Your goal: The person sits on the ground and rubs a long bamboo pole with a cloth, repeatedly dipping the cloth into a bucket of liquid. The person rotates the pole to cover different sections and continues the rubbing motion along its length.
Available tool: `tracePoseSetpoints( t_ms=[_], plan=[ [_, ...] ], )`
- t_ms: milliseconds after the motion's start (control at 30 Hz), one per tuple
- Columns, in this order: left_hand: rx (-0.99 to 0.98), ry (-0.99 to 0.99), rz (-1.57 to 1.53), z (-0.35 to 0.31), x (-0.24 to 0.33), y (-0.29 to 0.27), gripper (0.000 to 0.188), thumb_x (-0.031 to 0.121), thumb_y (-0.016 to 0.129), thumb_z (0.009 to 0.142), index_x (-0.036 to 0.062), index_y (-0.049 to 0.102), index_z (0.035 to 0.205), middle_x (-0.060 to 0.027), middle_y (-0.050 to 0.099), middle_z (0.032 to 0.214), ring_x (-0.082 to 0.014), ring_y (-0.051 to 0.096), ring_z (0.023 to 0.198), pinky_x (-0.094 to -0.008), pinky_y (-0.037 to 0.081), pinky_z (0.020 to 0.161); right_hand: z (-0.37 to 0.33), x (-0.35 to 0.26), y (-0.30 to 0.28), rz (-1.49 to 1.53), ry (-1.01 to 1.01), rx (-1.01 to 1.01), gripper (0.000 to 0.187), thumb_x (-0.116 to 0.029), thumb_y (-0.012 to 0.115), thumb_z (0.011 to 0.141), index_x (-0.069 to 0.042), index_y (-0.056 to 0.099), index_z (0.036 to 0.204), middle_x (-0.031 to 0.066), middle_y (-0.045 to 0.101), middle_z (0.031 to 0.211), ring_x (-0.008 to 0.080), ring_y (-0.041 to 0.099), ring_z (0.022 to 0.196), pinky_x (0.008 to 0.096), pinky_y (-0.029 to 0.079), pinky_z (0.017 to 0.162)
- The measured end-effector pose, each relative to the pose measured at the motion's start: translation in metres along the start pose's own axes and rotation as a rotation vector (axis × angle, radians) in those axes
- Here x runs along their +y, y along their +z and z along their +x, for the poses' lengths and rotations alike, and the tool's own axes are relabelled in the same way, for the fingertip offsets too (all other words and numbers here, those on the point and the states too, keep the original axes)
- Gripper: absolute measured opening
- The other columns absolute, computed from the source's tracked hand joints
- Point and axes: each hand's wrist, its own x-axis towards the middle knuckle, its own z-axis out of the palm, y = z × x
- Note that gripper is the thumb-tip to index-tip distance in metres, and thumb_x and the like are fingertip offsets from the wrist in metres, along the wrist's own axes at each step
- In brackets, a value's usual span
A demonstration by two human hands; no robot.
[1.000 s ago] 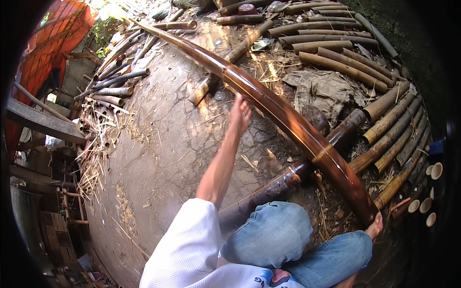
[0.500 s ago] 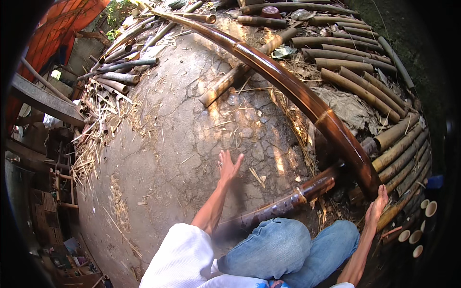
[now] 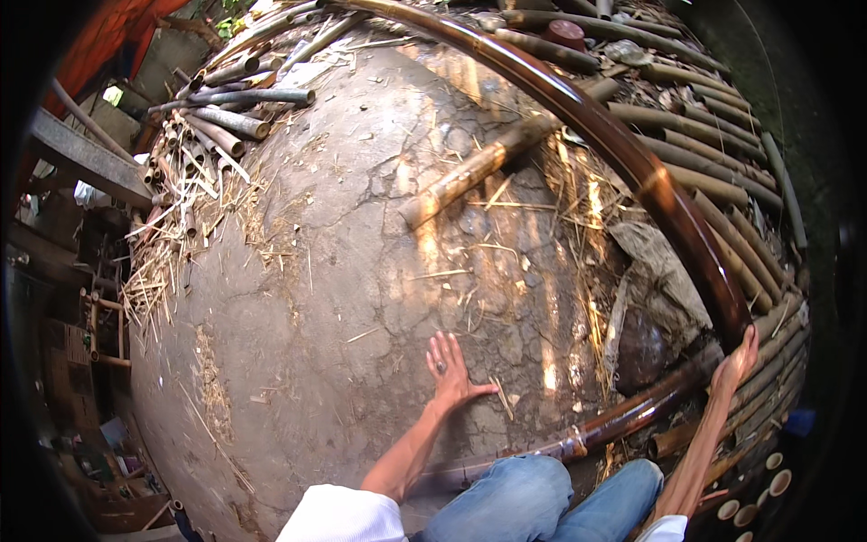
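Observation:
A long, glossy dark-brown bamboo pole (image 3: 669, 191) runs from the far middle to the near right, looking bent in this view. My right hand (image 3: 733, 363) grips its near end, with the fingertips partly hidden behind the pole. My left hand (image 3: 453, 372) is empty, fingers spread, above the grey ground; something like a ring shows on one finger. In front of my knees lies another wet brown bamboo pole (image 3: 623, 414), partly covered by my legs. Farther off, a shorter bamboo piece (image 3: 479, 170) rests crosswise on the ground.
Rows of cut bamboo (image 3: 713, 154) line the right side, beside a crumpled pale sack (image 3: 664, 275). A bamboo heap (image 3: 230, 117) and loose splinters (image 3: 163, 280) lie at left. Several short bamboo rings (image 3: 779, 483) sit near right. A reddish tub (image 3: 564, 34) stands far back.
My right hand and the pole's near end have moved right and slightly up in the picture. My left hand sits lower and farther right, still spread. The whole view has shifted somewhat.

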Motion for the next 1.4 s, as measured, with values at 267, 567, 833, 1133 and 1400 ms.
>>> tracePoseSetpoints(
  t_ms=[267, 567, 833, 1133, 1400],
  plan=[
    [-0.030, -0.009, -0.023, 0.005, 0.007, 0.000, 0.175, 0.091, 0.077, 0.048, -0.0070, -0.014, 0.160, -0.0333, -0.021, 0.166, -0.0498, -0.026, 0.153, -0.0667, -0.010, 0.121, 0.065, -0.201, 0.464, -0.202, -0.539, -0.452, 0.074, -0.038, 0.062, 0.104, -0.005, 0.026, 0.160, 0.0186, 0.026, 0.162, 0.0307, 0.023, 0.150, 0.0384, 0.023, 0.124],
    [-0.029, -0.032, -0.021, 0.000, 0.003, -0.007, 0.176, 0.088, 0.081, 0.048, -0.0069, -0.015, 0.160, -0.0318, -0.023, 0.167, -0.0464, -0.030, 0.153, -0.0637, -0.012, 0.122, 0.064, -0.183, 0.335, -0.795, -0.665, -0.491, 0.064, -0.038, 0.063, 0.101, -0.020, 0.043, 0.159, 0.0269, 0.018, 0.170, 0.0442, 0.024, 0.156, 0.0480, 0.027, 0.124],
    [-0.041, -0.024, -0.023, -0.001, -0.011, 0.001, 0.178, 0.088, 0.083, 0.046, -0.0065, -0.018, 0.160, -0.0311, -0.026, 0.166, -0.0465, -0.028, 0.153, -0.0637, -0.014, 0.120, -0.040, -0.175, -0.032, -0.957, -0.149, -0.750, 0.047, -0.031, 0.064, 0.102, -0.001, 0.063, 0.138, 0.0291, 0.050, 0.152, 0.0371, 0.048, 0.145, 0.0407, 0.040, 0.116],
    [0.352, 0.142, -0.093, 0.010, 0.030, 0.001, 0.080, 0.054, 0.043, 0.106, -0.0044, 0.029, 0.159, -0.0359, 0.021, 0.164, -0.0465, 0.012, 0.157, -0.0557, 0.003, 0.126, -0.312, -0.237, -0.480, -0.819, 0.507, 0.028, 0.049, -0.036, 0.063, 0.106, 0.000, 0.063, 0.139, 0.0105, 0.069, 0.129, 0.0158, 0.064, 0.115, 0.0320, 0.051, 0.100],
    [0.675, 0.877, -0.059, 0.042, 0.131, 0.030, 0.039, 0.020, 0.054, 0.108, -0.0011, 0.060, 0.140, -0.0154, 0.048, 0.087, -0.0315, 0.050, 0.079, -0.0457, 0.041, 0.073, -0.490, -0.191, -0.585, -1.064, 0.439, 0.322, 0.037, -0.029, 0.063, 0.104, 0.000, 0.069, 0.126, 0.0173, 0.075, 0.116, 0.0241, 0.071, 0.110, 0.0336, 0.052, 0.096]
  ],
)
